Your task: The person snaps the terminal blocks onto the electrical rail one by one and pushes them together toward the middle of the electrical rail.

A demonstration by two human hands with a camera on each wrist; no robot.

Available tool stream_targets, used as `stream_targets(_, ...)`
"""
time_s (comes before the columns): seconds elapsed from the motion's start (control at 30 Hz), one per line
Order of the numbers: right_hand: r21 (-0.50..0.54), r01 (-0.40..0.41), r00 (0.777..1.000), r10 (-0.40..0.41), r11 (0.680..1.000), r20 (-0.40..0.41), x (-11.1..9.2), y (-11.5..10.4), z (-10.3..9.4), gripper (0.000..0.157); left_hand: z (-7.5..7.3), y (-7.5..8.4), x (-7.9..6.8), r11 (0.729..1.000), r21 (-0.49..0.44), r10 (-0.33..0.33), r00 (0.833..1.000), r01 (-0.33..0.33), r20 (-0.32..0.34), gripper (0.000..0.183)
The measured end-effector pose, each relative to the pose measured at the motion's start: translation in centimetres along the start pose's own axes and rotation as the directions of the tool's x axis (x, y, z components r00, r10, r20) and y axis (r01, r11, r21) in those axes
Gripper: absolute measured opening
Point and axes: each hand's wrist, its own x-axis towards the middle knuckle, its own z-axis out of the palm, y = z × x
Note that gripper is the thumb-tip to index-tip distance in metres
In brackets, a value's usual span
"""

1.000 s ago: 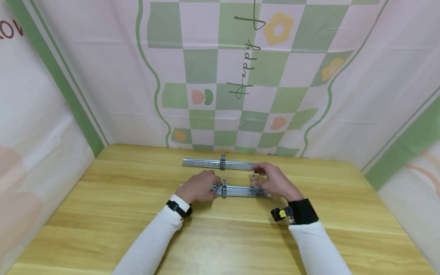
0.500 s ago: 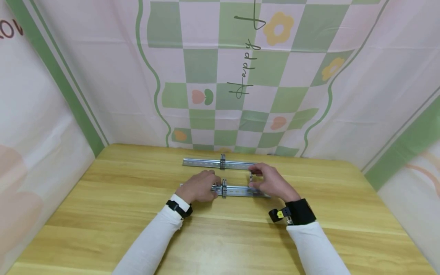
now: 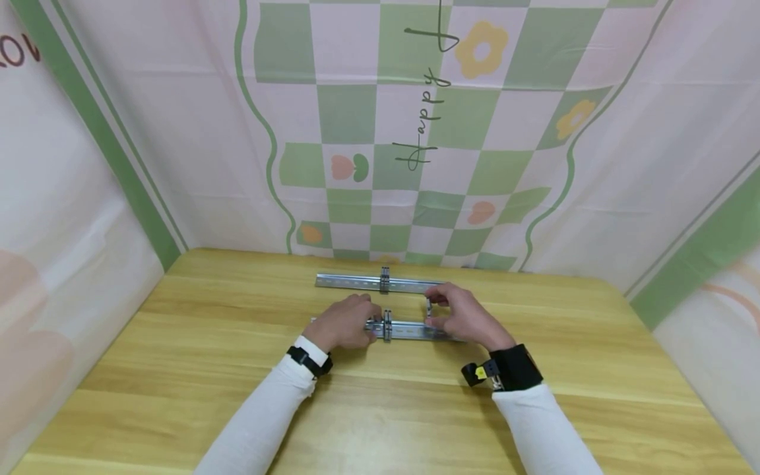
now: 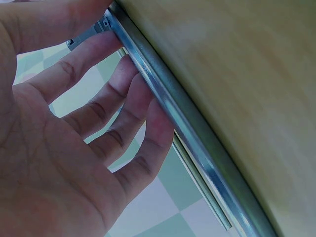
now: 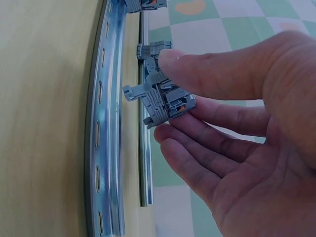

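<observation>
My left hand (image 3: 346,322) holds the left part of the near slotted metal DIN rail (image 3: 410,331). In the left wrist view its fingertips curl against the rail's edge (image 4: 190,148), with the thumb tip out of frame at the top. Between thumb and fingers, my right hand (image 3: 469,318) pinches a grey DIN rail terminal block (image 5: 165,101), a small orange spot on its side. The block is above the near rail's right part, its foot facing the rail but apart from it in the right wrist view. Several thin grey terminal blocks (image 3: 388,325) stand clipped on the near rail, just right of my left hand.
Behind lies a second DIN rail (image 3: 350,282), roughly parallel, with its own group of terminal blocks (image 3: 384,280) near the middle. Both rest on a wooden table (image 3: 380,409). A green-and-white checked cloth (image 3: 404,211) hangs at the table's back edge.
My right hand has moved a little left along the near rail, carrying the terminal block with it. The left hand and both rails look unmoved.
</observation>
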Motion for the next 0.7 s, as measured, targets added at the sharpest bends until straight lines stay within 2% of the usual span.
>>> stream_targets(0.7,-0.019,0.011,1.000,-0.010,1.000,0.004,0.18,-0.44,0.62,0.053,0.33,-0.27,0.22,1.000,0.001,0.006,1.000,-0.006,-0.010,0.043)
